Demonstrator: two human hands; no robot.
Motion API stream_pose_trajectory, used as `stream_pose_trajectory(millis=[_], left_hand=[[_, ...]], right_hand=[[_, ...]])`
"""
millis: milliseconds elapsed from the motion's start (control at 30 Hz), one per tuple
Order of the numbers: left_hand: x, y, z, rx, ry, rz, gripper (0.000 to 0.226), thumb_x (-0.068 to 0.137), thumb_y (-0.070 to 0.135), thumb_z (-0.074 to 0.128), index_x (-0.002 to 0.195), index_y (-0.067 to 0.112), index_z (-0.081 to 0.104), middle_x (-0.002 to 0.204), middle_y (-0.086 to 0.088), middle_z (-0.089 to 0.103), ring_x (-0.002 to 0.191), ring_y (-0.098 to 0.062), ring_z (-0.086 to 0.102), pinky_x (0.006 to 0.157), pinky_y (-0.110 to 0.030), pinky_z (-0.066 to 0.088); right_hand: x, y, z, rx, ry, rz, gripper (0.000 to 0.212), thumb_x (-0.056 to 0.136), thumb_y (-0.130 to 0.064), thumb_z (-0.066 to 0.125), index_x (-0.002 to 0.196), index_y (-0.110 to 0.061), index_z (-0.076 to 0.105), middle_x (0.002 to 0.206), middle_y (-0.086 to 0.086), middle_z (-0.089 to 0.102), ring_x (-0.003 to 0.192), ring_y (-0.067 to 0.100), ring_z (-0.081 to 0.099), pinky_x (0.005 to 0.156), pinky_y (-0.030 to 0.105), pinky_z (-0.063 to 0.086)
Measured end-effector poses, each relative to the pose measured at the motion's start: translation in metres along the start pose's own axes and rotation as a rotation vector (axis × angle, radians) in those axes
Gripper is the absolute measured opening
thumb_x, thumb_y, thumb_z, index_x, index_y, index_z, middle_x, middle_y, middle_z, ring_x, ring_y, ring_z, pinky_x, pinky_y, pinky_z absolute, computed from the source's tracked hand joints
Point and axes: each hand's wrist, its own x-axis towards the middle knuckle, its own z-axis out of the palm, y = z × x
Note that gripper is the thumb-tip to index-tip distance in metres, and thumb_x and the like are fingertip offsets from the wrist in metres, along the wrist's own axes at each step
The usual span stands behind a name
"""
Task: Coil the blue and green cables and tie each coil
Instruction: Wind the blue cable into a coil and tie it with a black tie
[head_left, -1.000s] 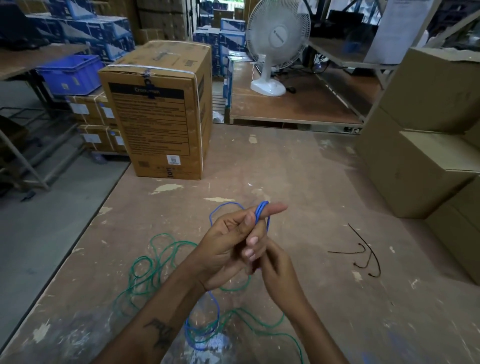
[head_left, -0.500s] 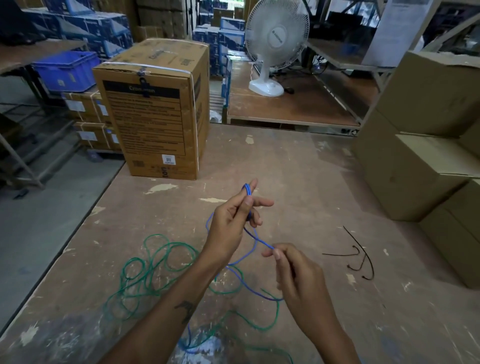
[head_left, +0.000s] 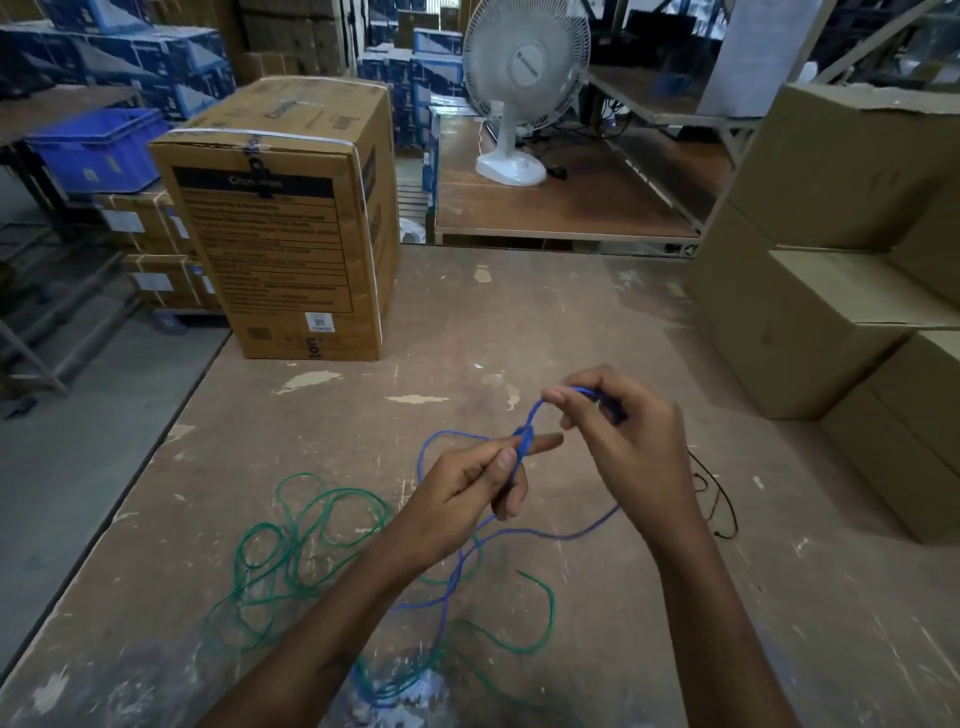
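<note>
Blue cable (head_left: 530, 415) pinched by left hand (head_left: 467, 488) & right hand (head_left: 618, 441); slack trails toward green cable (head_left: 311, 519), nearer left.

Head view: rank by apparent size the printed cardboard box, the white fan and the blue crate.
1. printed cardboard box, clearly largest.
2. white fan.
3. blue crate.
The fan and crate look close in size and both stand farther back, so their order is unsure.
</note>
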Motion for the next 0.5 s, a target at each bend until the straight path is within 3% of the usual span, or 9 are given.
stream_pose_trajectory(millis=[67,100,167,267,367,467,500], left_hand=[[-0.002,0.008,0.000,-0.025,-0.034,0.011,0.044,0.113,0.010,0.033,0.092,0.022,0.071,0.071,0.012,0.061,0.099,-0.028,0.068,0.071,-0.046,0.043],[-0.002,0.010,0.000,-0.050,-0.033,0.011,0.044,0.113,0.012,0.034,0.104,0.023,0.075,0.070,0.011,0.059,0.090,-0.026,0.063,0.070,-0.041,0.043],[-0.003,0.014,-0.003,-0.077,0.003,0.012,0.041,0.113,0.016,0.035,0.135,0.016,0.069,0.070,0.007,0.049,0.071,-0.019,0.048,0.068,-0.029,0.041],[-0.003,0.021,-0.004,-0.100,0.087,0.008,0.041,0.113,0.023,0.037,0.135,0.006,0.067,0.070,0.003,0.044,0.065,-0.017,0.041,0.066,-0.023,0.038],[0.002,0.034,-0.002,-0.103,0.223,0.044,0.037,0.113,0.030,0.040,0.108,0.028,0.077,0.070,0.002,0.043,0.063,-0.013,0.041,0.065,-0.025,0.036],[0.011,0.050,-0.002,-0.157,0.293,0.107,0.036,0.113,0.025,0.039,0.124,0.020,0.073,0.071,-0.009,0.038,0.062,-0.010,0.042,0.063,-0.025,0.041],[0.014,0.053,-0.001,-0.178,0.303,0.121,0.037,0.112,0.025,0.040,0.128,0.015,0.072,0.072,-0.012,0.037,0.062,-0.011,0.040,0.061,-0.032,0.044]], right_hand=[[0.018,0.010,0.005,0.101,0.004,0.039,0.012,0.085,-0.023,0.086,0.084,-0.014,0.078,0.078,0.001,0.076,0.068,0.022,0.070,0.068,0.037,0.054],[0.024,0.018,0.008,0.146,-0.013,0.054,0.013,0.084,-0.020,0.087,0.083,-0.012,0.077,0.080,0.003,0.076,0.068,0.020,0.070,0.069,0.036,0.055],[0.030,0.037,0.016,0.179,-0.108,0.051,0.006,0.089,-0.011,0.081,0.084,-0.011,0.077,0.083,0.003,0.077,0.069,0.015,0.069,0.071,0.033,0.054],[0.021,0.063,0.029,0.208,-0.225,0.046,0.012,0.097,-0.004,0.066,0.094,-0.007,0.078,0.082,0.014,0.073,0.072,0.009,0.065,0.073,0.024,0.049],[-0.002,0.076,0.041,0.130,-0.176,0.009,0.035,0.104,-0.011,0.055,0.110,-0.039,0.074,0.074,0.002,0.063,0.065,0.009,0.055,0.069,0.025,0.045],[-0.026,0.081,0.057,0.030,-0.148,0.017,0.040,0.108,-0.016,0.049,0.110,-0.053,0.066,0.068,0.001,0.054,0.060,0.017,0.051,0.065,0.030,0.043],[-0.034,0.080,0.062,0.029,-0.157,0.047,0.040,0.110,-0.016,0.047,0.108,-0.052,0.065,0.067,0.003,0.052,0.058,0.016,0.048,0.062,0.030,0.042]])
